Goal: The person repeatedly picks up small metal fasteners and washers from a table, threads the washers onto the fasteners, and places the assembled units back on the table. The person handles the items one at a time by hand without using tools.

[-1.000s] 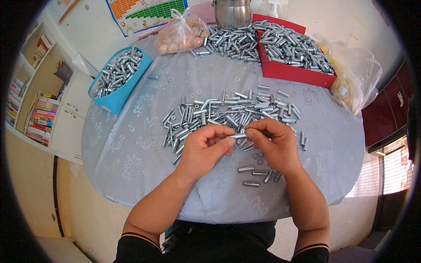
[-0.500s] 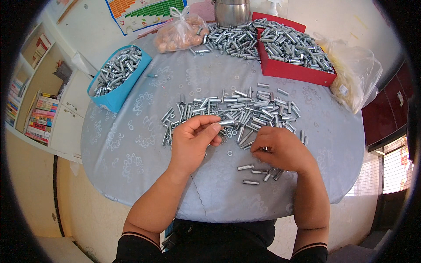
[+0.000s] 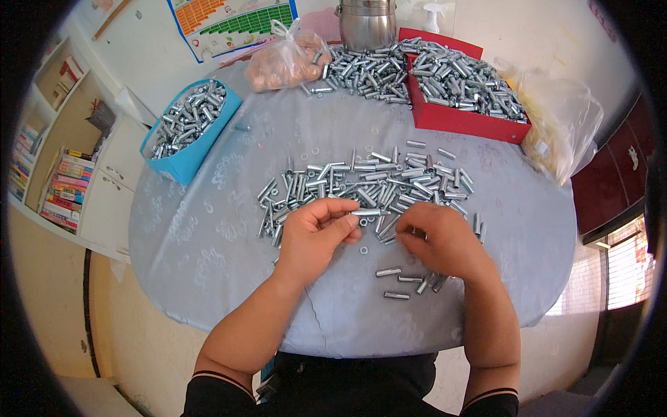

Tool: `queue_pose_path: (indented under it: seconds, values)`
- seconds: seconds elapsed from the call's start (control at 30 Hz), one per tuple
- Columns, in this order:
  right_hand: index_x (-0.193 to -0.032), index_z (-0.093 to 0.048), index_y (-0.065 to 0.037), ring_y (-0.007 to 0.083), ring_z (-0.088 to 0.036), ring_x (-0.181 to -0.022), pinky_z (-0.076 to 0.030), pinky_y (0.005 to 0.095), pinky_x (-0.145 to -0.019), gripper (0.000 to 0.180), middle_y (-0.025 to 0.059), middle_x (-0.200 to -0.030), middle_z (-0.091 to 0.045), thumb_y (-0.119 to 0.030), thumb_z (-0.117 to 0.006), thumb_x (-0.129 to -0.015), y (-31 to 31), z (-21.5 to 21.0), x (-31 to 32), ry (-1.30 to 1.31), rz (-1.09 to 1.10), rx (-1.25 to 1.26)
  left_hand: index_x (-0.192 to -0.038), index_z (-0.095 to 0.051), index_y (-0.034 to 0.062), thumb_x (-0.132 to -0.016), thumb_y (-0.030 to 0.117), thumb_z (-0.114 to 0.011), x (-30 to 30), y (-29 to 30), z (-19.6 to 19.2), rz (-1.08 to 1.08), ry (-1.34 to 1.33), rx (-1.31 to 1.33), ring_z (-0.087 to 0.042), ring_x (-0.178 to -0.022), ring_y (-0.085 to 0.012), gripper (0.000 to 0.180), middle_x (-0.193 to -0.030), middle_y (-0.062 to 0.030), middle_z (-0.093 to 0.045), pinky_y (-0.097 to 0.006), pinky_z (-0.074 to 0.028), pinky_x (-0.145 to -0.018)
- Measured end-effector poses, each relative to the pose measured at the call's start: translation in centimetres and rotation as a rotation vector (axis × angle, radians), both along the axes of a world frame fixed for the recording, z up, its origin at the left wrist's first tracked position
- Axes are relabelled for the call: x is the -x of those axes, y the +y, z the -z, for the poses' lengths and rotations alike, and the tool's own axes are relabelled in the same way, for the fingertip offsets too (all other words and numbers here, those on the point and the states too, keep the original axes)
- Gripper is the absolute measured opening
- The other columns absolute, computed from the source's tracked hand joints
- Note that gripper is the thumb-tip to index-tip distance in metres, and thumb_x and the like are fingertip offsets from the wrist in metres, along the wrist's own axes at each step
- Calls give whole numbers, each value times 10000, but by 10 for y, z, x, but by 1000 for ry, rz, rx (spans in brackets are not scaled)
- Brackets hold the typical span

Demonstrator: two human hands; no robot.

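Between its thumb and fingertips my left hand (image 3: 316, 233) pinches a silver metal sleeve (image 3: 367, 212), which points to the right and lies nearly level. My right hand (image 3: 441, 236) is curled closed just right of the sleeve, apart from it; whatever its fingers grip is hidden. Beyond both hands spreads a loose heap of similar metal sleeves and bolts (image 3: 379, 174). One hex nut (image 3: 364, 251) lies on the cloth between the hands. Nearer me, below the right hand, is a small group of sleeves (image 3: 397, 295), partly covered by the wrist.
On the grey-clothed round table (image 3: 208, 278) stand a blue box (image 3: 191, 163) of bolts at left and a red box (image 3: 465, 125) heaped with them at right. A tied bag of round brown items (image 3: 281, 69), a steel pot (image 3: 367, 26) and a clear plastic bag (image 3: 566, 132) line the back.
The view has shifted slightly. My left hand, still pinching the sleeve, has come a little nearer to the right hand, and more of the sleeve's length shows. My right hand stays curled.
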State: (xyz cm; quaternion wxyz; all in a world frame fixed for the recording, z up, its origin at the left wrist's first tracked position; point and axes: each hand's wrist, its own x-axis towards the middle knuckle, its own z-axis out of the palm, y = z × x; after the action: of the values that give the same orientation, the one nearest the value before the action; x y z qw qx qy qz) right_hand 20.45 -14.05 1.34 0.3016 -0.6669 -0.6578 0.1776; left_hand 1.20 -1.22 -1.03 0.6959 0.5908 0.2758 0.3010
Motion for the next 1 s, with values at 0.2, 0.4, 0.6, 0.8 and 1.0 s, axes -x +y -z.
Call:
queue_pose_path:
  seconds: [0.2, 0.4, 0.6, 0.8, 1.0]
  values:
    - [-876, -645, -6, 125, -630, -693, -501, 266, -625, 66, 70, -798, -664, -25, -673, -819, 8, 5, 14, 416, 286, -165, -1077, -649, -33, -884, 6, -636, -1, -2, -1, 5, -9, 21, -656, -726, -136, 197, -857, -86, -679, -264, -559, -657]
    - [-892, -650, 9, 92, -627, -727, -512, 237, -666, 68, 51, -824, -678, -10, -671, -830, 12, 14, 25, 558, 369, -291, -1069, -650, -34, -887, 1, -631, -1, -3, -3, 16, -3, 10, -656, -714, -134, 187, -859, -90, -679, -260, -562, -649]
    - [-915, -662, 2, 88, -628, -755, -518, 241, -688, 82, 54, -857, -682, -8, -674, -835, 13, 18, 25, 641, 281, -202, -1063, -654, -27, -889, 16, -638, -1, -3, 0, -3, -3, 15, -659, -713, -134, 180, -864, -87, -683, -263, -568, -647]
    - [-936, -661, -4, 79, -617, -800, -509, 231, -724, 117, 26, -888, -671, 20, -693, -826, 14, 18, 23, 832, 254, -185, -1059, -652, -31, -897, 42, -638, 0, -1, 0, 20, -36, 38, -665, -712, -144, 178, -880, -97, -690, -266, -571, -643]
    - [-1025, -640, -13, 79, -618, -825, -509, 226, -727, 224, 15, -919, -662, 13, -717, -816, 15, 19, 23, 913, 214, -115, -1066, -646, -29, -900, 46, -634, 1, -1, -1, 76, -56, 67, -667, -711, -149, 183, -901, -116, -696, -265, -570, -635]
